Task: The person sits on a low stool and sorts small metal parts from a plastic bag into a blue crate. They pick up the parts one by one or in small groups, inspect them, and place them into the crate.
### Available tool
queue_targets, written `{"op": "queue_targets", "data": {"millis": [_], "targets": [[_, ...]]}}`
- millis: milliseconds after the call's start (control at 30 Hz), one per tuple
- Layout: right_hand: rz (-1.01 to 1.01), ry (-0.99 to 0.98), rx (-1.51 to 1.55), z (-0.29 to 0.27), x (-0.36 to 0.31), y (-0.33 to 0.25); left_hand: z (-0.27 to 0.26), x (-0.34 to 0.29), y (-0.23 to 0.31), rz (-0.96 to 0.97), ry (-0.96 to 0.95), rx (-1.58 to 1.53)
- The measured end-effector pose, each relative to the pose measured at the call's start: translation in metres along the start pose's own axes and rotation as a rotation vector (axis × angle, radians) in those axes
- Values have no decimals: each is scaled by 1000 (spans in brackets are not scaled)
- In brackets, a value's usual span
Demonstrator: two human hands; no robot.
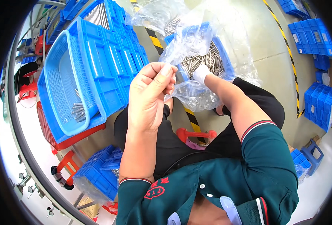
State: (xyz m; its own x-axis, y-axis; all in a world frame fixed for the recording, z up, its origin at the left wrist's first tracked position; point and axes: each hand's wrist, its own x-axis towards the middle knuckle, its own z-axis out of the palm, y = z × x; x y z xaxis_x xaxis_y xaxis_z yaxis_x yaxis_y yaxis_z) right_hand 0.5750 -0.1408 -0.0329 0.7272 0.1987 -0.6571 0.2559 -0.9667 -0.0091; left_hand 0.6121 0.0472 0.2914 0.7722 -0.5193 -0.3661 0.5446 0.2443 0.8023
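My bare left hand (151,90) is raised in front of the plastic-lined bin, thumb pressed onto curled fingers. Whatever it may hold is hidden. Down at the near side of the blue bin (226,56) is my right hand (202,74), in a white glove, against a heap of short metal rods (211,60). Its fingers are too small and covered to tell whether they grip a rod. Clear plastic sheeting (196,41) lines the bin and spills over its rim. More rods (172,25) show under plastic behind it.
At left, a light-blue perforated basket (59,108) with a few metal rods (78,111) lies on stacked blue crates (106,71). A red stool (196,135) is between my legs. Blue crates (320,103) stand at right beyond yellow-black floor tape (291,56).
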Motion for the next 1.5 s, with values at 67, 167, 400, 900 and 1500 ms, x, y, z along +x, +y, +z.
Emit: {"op": "queue_targets", "data": {"millis": [67, 167, 400, 900, 1500], "targets": [[32, 0, 37, -3, -6, 1, -1, 0, -1, -4, 10, -23], [119, -3, 127, -7, -12, 9, -3, 0, -2, 15, -3, 17], [174, -18, 377, -30, -40, 40, -4, -1, 0, 54, -6, -18], [-189, 382, 1683, -223, -226, 23, -9, 9, 0, 126, 30, -114], [-260, 482, 1982, -210, -278, -5, 4, 3, -13, 87, -235, -149]]}}
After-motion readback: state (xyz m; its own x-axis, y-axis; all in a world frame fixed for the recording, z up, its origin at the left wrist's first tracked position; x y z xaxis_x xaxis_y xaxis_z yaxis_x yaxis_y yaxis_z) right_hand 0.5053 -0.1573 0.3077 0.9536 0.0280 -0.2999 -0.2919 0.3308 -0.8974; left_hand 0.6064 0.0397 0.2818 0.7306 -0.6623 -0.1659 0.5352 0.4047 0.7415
